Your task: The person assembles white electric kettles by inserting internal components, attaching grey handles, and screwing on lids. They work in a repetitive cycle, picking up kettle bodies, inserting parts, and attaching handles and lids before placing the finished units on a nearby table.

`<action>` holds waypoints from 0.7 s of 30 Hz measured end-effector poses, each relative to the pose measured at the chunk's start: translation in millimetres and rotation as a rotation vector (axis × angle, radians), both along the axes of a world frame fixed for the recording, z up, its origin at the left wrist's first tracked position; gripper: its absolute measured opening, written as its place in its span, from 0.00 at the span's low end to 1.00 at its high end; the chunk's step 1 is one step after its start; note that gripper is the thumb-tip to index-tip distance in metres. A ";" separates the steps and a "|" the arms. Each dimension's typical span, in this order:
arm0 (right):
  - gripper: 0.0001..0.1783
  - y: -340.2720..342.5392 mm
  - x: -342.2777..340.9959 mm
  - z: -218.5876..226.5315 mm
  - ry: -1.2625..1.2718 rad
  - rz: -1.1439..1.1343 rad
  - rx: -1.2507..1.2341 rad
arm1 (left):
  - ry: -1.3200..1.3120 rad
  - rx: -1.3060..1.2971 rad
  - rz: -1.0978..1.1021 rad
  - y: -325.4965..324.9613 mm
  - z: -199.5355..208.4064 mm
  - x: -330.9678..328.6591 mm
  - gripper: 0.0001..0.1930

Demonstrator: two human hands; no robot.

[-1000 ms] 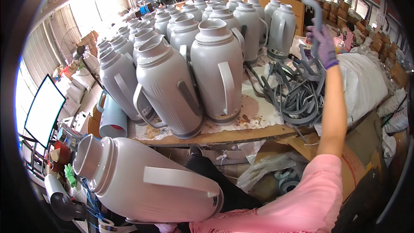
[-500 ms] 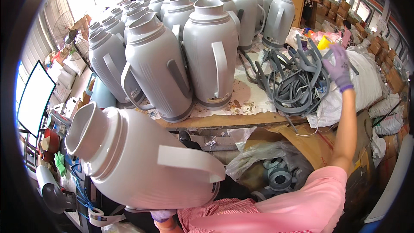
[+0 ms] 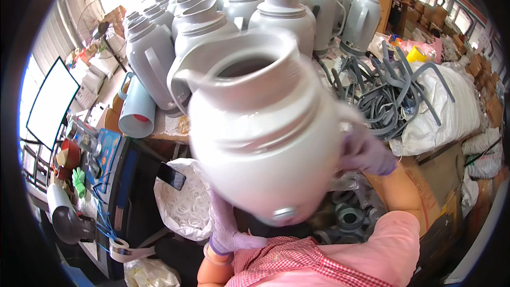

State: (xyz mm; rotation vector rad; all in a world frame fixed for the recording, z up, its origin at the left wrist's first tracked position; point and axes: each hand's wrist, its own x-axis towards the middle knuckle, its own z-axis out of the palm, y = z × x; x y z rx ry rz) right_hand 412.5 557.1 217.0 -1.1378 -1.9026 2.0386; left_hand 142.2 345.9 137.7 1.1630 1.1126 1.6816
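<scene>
A pale grey vacuum flask jug, blurred by motion, is tilted close in front of me, its open spout toward the upper left. My left hand, in a purple glove, presses against its lower left side with the thumb pointing right. On the other side, my right hand, also gloved, closes at the flask's handle; the jug's body and blur hide part of its fingers. Beyond my right hand lies a tangled heap of dark grey strips on the table. Rows of similar grey flasks stand upright behind the held one.
A white bag of pale rings with a phone on it is below left. Grey ring parts fill a lined carton at lower right. A light blue cylinder lies by the table edge. A person stands far right.
My right hand has come down from the strip heap to the flask's handle. The flask has swung from the left to the middle and turned. My left hand now shows at its side.
</scene>
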 end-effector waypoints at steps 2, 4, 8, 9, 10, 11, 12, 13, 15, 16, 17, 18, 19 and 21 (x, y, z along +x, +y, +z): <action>0.22 2.9 33.9 17.0 0.242 -0.224 0.429 | 0.193 0.156 0.087 4.5 -10.4 -12.3 0.74; 0.26 13.9 77.4 11.4 0.312 -0.503 0.849 | 0.178 0.148 0.116 4.6 -14.5 -20.6 0.66; 0.31 43.9 154.9 31.1 0.213 -0.644 1.041 | -0.023 0.056 0.303 -5.2 -27.3 -39.4 0.45; 0.28 34.9 123.4 45.7 0.205 -0.739 0.927 | 0.001 0.076 0.361 -12.3 -27.3 -42.0 0.41; 0.25 35.2 104.8 48.3 0.218 -0.735 0.868 | 0.000 0.086 0.412 -15.0 -27.1 -43.9 0.40; 0.22 37.1 88.8 50.1 0.226 -0.729 0.803 | 0.013 0.097 0.439 -19.9 -28.5 -47.7 0.39; 0.19 37.9 79.2 51.6 0.232 -0.732 0.743 | 0.026 0.111 0.457 -21.6 -29.4 -50.5 0.39; 0.14 43.8 72.0 42.3 0.252 -0.692 0.734 | 0.007 0.121 0.466 -23.3 -27.8 -50.7 0.38; 0.11 59.4 51.6 12.5 0.353 -0.660 0.598 | 0.006 0.123 0.475 -28.2 -25.4 -52.7 0.38; 0.12 64.0 41.0 2.2 0.379 -0.741 0.571 | 0.006 0.122 0.482 -31.0 -26.2 -54.6 0.38; 0.12 70.7 39.6 -8.6 0.437 -0.742 0.559 | 0.031 0.097 0.474 -31.0 -29.0 -57.3 0.38; 0.13 74.8 39.4 -18.4 0.494 -0.743 0.543 | 0.058 0.068 0.467 -29.6 -32.1 -60.6 0.38; 0.13 75.9 39.2 -25.1 0.557 -0.744 0.519 | 0.130 0.056 0.434 -21.5 -30.4 -64.1 0.38; 0.13 77.8 39.1 -36.6 0.549 -0.755 0.501 | 0.327 0.013 0.462 5.5 -37.6 -78.2 0.42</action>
